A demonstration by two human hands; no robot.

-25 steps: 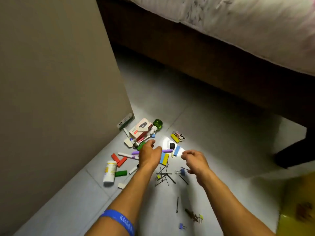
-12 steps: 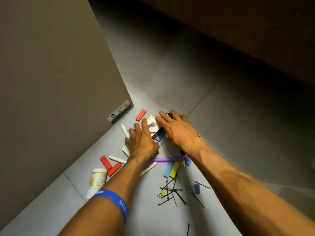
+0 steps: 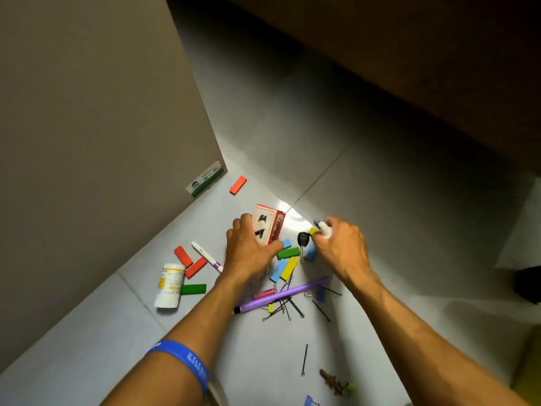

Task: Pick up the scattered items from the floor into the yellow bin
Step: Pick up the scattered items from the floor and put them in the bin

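Observation:
Small items lie scattered on the grey tiled floor. My left hand [image 3: 248, 250] grips a red-and-white box [image 3: 268, 225], lifted on edge. My right hand [image 3: 342, 244] is curled round small items, a white one and a yellow one [image 3: 320, 230] showing at its fingertips. Between the hands lie a black car key [image 3: 303, 240], green, blue and yellow blocks [image 3: 288, 268], a purple pen [image 3: 284, 295] and several black hairpins [image 3: 287, 309]. Left of my forearm lie red blocks [image 3: 188, 260], a white marker [image 3: 206, 256], a green block [image 3: 193, 288] and a white bottle [image 3: 169, 284]. A corner of the yellow bin [image 3: 530, 364] shows at the right edge.
A tall beige cabinet [image 3: 96, 118] stands on the left with a small green-and-white box [image 3: 206, 178] at its foot. A lone red block [image 3: 237, 185] lies near it. A dark wooden bed frame [image 3: 409, 54] runs across the top right. Clips and a hairpin [image 3: 305, 359] lie near me.
My left hand has taken hold of the red-and-white box and tipped it up. My right hand has curled round small items and drawn right. The camera has tilted slightly.

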